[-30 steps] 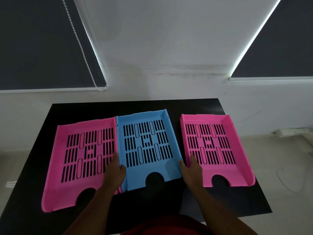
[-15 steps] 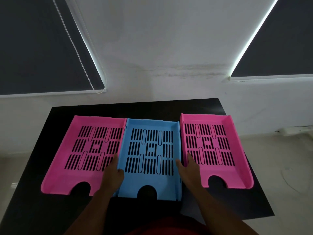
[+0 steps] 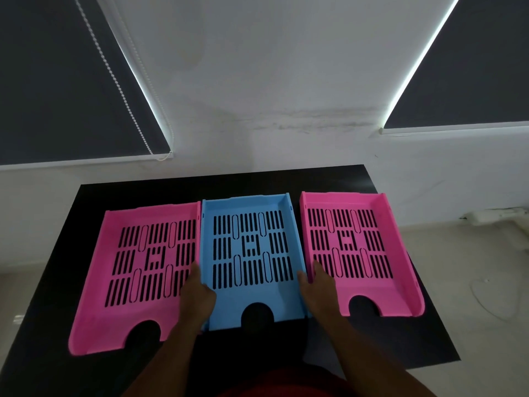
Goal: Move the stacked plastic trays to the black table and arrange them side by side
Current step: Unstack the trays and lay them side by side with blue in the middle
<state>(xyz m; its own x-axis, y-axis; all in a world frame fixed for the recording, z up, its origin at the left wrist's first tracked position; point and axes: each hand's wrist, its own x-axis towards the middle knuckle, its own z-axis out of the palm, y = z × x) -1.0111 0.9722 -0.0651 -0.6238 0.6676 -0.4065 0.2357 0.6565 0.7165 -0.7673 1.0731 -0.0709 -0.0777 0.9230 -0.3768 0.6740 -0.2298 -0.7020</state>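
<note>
Fingers of the left hand and right hand clasp the blue tray by its side walls, between two pink trays on the black table. A skewed push could nudge either neighbour askew.

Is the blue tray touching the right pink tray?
Apart. The head view shows a dark strip of black table running between the blue tray and the right pink tray along their far halves; the right hand covers the near part.
</note>
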